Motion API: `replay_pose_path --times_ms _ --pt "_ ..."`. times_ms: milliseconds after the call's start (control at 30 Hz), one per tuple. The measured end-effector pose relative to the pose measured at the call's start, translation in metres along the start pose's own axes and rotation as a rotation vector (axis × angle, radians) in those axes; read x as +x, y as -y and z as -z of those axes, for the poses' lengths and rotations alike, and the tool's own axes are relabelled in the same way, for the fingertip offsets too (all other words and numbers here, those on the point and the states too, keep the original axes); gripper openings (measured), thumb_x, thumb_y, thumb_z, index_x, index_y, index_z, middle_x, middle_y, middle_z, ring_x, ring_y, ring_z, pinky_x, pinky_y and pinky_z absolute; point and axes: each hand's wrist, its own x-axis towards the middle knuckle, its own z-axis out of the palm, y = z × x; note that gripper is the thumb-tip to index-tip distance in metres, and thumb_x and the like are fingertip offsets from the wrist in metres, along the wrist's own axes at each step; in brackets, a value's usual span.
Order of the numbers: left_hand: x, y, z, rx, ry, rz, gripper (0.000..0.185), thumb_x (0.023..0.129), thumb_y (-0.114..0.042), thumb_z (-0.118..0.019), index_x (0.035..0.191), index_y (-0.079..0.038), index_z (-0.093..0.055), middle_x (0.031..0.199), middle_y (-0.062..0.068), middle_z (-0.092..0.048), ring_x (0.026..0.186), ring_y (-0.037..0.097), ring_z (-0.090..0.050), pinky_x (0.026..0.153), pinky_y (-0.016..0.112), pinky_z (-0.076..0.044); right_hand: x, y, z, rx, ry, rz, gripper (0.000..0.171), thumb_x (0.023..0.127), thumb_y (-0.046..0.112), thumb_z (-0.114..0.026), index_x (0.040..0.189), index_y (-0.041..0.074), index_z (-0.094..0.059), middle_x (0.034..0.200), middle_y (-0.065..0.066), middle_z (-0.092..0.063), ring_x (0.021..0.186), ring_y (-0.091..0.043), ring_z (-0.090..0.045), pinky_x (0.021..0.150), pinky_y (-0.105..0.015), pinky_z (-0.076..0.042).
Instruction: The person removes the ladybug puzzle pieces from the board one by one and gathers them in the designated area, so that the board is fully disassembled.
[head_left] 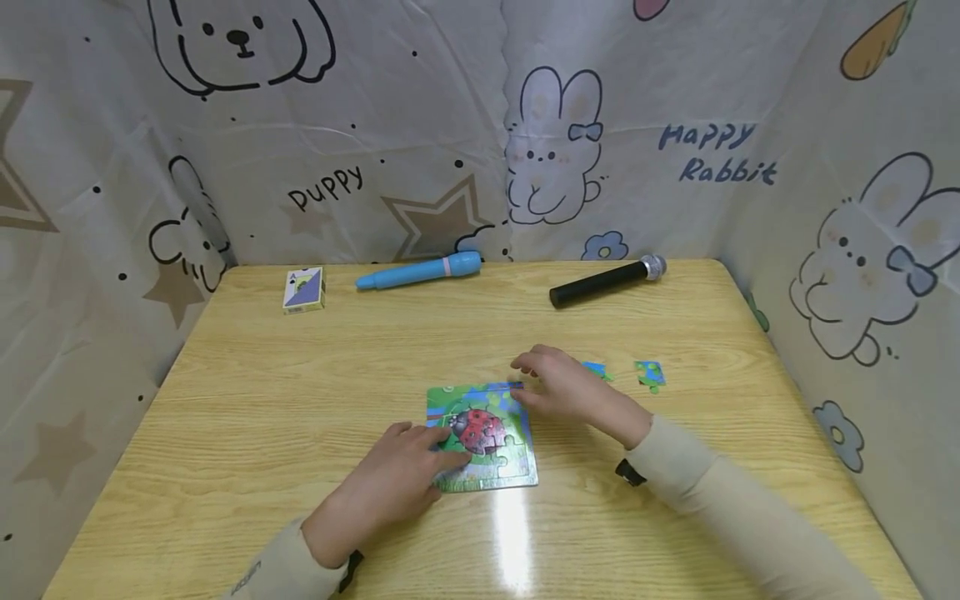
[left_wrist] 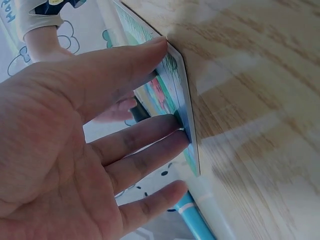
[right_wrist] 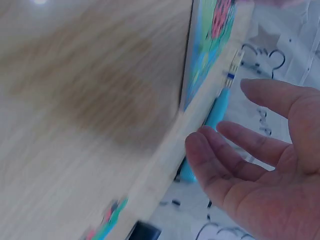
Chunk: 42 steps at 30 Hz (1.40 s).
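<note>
left hand (head_left: 401, 482) flat on the ladybird puzzle board (head_left: 483, 437), fingers (left_wrist: 145, 140) straight and spread, pressing down on the lower left part of the picture; nothing gripped. fingertips right at the red ladybird in the head view, thumb along the board's near edge in the left wrist view.

right hand (head_left: 558, 387) just beyond the board's far right corner, fingers loosely bent, tips hovering at or touching that corner; from the head view, cannot tell whether a small piece is pinched there. in the right wrist view, palm open, fingers (right_wrist: 235, 150) relaxed and apart, nothing seen in the grasp, though blurred.

puzzle board lying flat near the middle of the wooden table (head_left: 262, 400), slightly toward the near edge, between the two hands. mostly filled, green and blue around the ladybird.

two loose puzzle pieces to the right of the right hand: one blue piece (head_left: 596, 369) just beside the knuckles, partly hidden, and a blue-green piece (head_left: 649, 374) a little further right, apart from the first.

along the far edge of the table: a small card box (head_left: 303, 290) at the left, a light blue pen-shaped toy (head_left: 420, 271) near the middle, a black microphone (head_left: 607, 282) with a silver head at the right, all well apart from the hands.

cream sleeves on both arms. cartoon cloth with puppies and rabbits (head_left: 555, 146) around the table on three sides.
</note>
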Motion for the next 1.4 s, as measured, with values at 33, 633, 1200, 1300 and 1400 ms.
replay_pose_path --times_ms 33,633,1200,1300,1400 --pt "0.0 0.0 0.0 0.01 0.001 -0.004 0.051 0.085 -0.029 -0.089 0.134 -0.033 -0.073 0.14 0.01 -0.069 0.129 0.028 -0.066 0.108 0.054 -0.052 0.001 0.004 -0.002 0.019 0.011 0.015 0.043 0.098 0.023 -0.075 0.13 -0.003 -0.068 0.118 -0.017 -0.071 0.107 -0.031 -0.071 0.089 -0.042 -0.061" --pt "0.002 -0.001 -0.001 0.085 -0.005 -0.039 0.052 0.084 -0.029 -0.089 0.134 -0.034 -0.073 0.134 0.007 -0.07 0.127 0.023 -0.064 0.113 0.057 -0.05 0.018 0.053 -0.036 0.072 0.161 0.04 0.041 0.097 0.029 -0.074 0.126 0.0 -0.072 0.124 -0.015 -0.064 0.105 -0.025 -0.055 0.079 -0.033 -0.046" --pt "0.003 -0.002 -0.002 0.153 -0.044 -0.075 0.051 0.081 -0.033 -0.092 0.129 -0.036 -0.076 0.129 0.005 -0.071 0.122 0.021 -0.065 0.108 0.055 -0.054 0.025 0.064 -0.049 0.024 0.13 -0.028 0.032 0.098 0.03 -0.073 0.111 0.002 -0.069 0.123 -0.014 -0.056 0.1 -0.024 -0.045 0.078 -0.031 -0.038" --pt "0.002 -0.001 -0.002 0.161 -0.05 -0.08 0.052 0.079 -0.034 -0.092 0.129 -0.036 -0.076 0.135 0.006 -0.07 0.123 0.025 -0.066 0.107 0.056 -0.055 0.029 0.065 -0.049 0.036 0.133 -0.041 0.03 0.098 0.03 -0.074 0.108 0.002 -0.07 0.12 -0.014 -0.057 0.099 -0.025 -0.046 0.079 -0.032 -0.039" --pt "0.002 -0.001 -0.002 0.175 -0.071 -0.088 0.054 0.078 -0.034 -0.094 0.129 -0.036 -0.076 0.134 0.008 -0.07 0.12 0.028 -0.069 0.104 0.057 -0.056 0.032 0.066 -0.048 0.035 0.121 -0.046 0.03 0.097 0.028 -0.076 0.109 0.001 -0.07 0.116 -0.014 -0.06 0.097 -0.024 -0.048 0.081 -0.033 -0.042"
